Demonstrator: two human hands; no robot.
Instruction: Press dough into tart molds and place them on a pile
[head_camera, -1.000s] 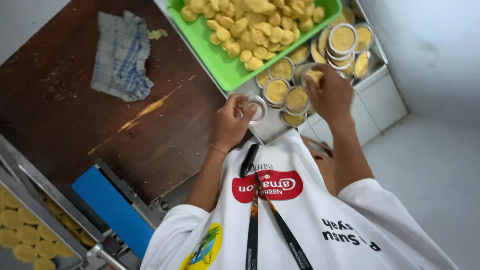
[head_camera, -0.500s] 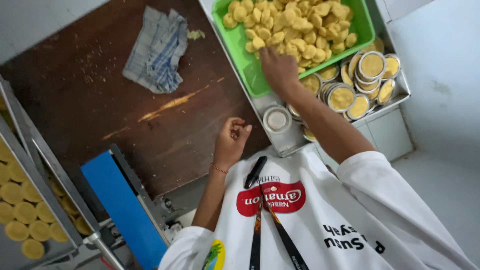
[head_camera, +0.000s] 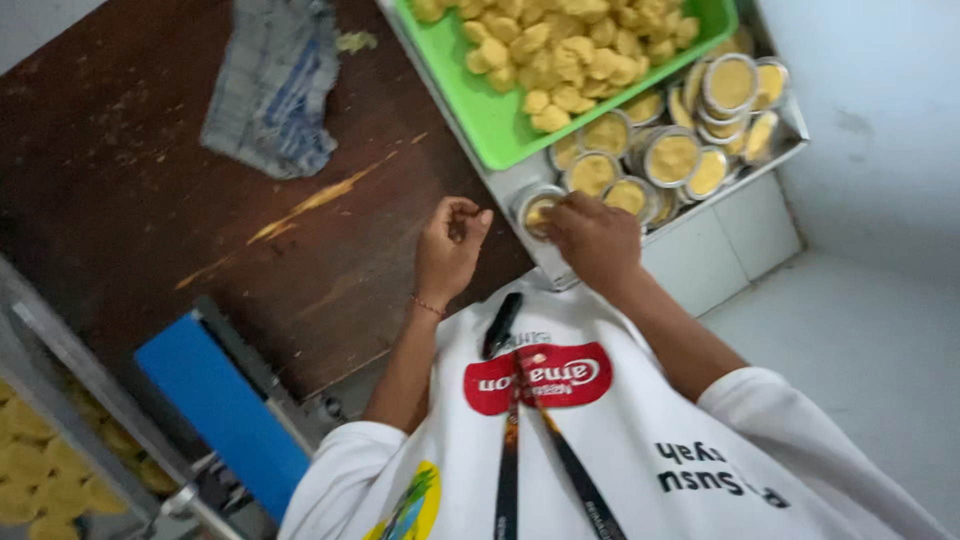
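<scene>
**Hands at a small round tin of yellow dough**

Nearest the camera is the person's white shirt with a dark lanyard. At the near left stands a blue panel (head_camera: 225, 410) beside a metal rack, with a tray of pale yellow pieces (head_camera: 45, 470) under it.

The left hand (head_camera: 450, 250) rests on the dark brown wooden surface (head_camera: 150, 200), its fingers curled in loosely toward the palm; it seems to hold nothing, though the inside of the curl is hard to see. Just to its right, the right hand (head_camera: 592, 235) lies over the near edge of a metal tray (head_camera: 790, 125), fingertips pressed together on the yellow dough inside a small round tin (head_camera: 538, 210). That tin sits at the tray's near left corner, between the two hands.

Farther right in the same tray lie more filled tins (head_camera: 672, 158), some flat, some leaning on each other. Beyond them a green tray (head_camera: 478, 115) holds a heap of yellow dough lumps (head_camera: 570, 50).

Far left on the surface lies a crumpled blue-grey cloth (head_camera: 272, 85), with a yellow smear between it and the left hand
</scene>
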